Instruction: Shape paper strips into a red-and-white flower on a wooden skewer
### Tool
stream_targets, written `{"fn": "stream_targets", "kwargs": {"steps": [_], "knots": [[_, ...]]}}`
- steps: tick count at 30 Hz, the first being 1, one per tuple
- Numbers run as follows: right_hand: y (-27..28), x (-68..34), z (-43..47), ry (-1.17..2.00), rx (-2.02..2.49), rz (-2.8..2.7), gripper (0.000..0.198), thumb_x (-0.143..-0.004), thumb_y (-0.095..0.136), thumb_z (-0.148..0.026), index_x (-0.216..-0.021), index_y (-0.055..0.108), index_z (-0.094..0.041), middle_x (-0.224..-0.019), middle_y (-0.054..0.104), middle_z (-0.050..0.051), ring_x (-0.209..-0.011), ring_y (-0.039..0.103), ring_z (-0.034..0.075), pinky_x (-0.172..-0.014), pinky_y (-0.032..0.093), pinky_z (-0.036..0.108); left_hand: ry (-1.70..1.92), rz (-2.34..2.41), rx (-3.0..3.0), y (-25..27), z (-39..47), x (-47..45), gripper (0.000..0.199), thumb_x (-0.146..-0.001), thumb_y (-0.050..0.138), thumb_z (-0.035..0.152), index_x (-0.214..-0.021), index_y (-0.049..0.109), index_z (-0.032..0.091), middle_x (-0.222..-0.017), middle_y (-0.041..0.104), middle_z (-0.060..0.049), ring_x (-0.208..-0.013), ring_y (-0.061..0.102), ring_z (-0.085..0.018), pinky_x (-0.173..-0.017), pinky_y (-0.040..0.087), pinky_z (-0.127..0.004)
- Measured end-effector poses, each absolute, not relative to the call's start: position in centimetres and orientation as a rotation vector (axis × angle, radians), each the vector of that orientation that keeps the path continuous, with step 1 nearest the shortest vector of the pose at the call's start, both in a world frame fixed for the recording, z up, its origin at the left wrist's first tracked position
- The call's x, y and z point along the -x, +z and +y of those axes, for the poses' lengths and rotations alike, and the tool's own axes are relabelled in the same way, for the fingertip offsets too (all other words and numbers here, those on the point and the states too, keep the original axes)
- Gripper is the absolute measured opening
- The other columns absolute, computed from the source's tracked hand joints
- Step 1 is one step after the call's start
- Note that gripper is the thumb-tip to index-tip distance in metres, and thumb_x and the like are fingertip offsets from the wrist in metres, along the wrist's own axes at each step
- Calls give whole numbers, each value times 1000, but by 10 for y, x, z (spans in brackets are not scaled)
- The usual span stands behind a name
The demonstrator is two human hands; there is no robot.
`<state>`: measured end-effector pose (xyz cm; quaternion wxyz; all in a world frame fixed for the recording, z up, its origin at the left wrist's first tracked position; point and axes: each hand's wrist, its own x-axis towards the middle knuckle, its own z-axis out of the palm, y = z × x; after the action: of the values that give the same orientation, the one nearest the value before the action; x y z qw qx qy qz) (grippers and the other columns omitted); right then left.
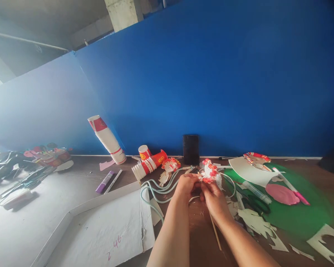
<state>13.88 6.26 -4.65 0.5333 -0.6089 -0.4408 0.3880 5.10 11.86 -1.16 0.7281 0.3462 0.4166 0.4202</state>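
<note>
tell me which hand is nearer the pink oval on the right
Right. The right hand is left of the pink oval, apart from it; the left hand is farther left, beyond the right hand.

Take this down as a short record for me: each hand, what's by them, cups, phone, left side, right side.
Left hand: fingers close to the red-and-white paper piece
Right hand: beside the left, at the same piece; grip hidden
By the hands: stick showing below the right hand; pale cable to the left
Cups: tall stack; shorter stack on its side
Phone: upright by the blue wall
Left side: white box, purple tube
Right side: pink paper, paper scraps
</note>
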Motion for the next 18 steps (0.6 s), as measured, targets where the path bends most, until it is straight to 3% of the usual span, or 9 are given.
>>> {"fn": "stream_targets", "kwargs": {"steps": [18], "knots": [[-37,-137,58,1048,1405,-978,25,-79,55,-46,-67,56,-24,-49,53,-1,-45,47,17,-44,34,30,908,936,-716,-14,121,-48,29,-58,80,27,-63,56,13,-50,53,2,-44,44,-6,-48,32,-21]]}}
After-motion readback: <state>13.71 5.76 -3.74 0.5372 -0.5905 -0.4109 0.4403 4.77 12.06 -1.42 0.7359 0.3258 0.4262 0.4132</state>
